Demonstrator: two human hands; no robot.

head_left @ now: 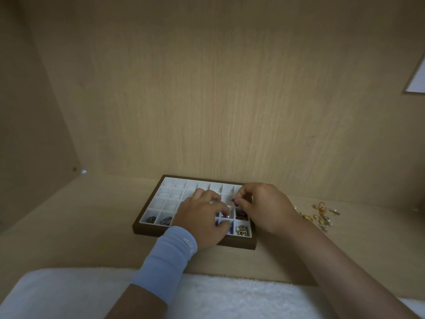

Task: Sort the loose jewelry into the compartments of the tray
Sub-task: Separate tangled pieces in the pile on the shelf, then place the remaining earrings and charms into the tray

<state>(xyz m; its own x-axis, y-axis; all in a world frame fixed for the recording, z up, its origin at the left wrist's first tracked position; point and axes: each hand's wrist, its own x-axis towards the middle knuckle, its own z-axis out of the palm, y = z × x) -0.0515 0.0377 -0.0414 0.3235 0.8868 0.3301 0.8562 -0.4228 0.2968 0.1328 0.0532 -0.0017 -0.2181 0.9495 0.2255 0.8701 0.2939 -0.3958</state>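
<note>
- left hand [202,217] palm down, fingers curled under, can't tell if it's holding anything
- light blue wristband [167,259] on the left wrist
- right hand [262,206] knuckles up, thumb and fingertips pinching a small red piece [234,200]
- right forearm bare, coming in from lower right
- hands just beside each other

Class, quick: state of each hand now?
Left hand: fingers curled over the tray, hold cannot be told.
Right hand: pinches a small red piece.
</note>
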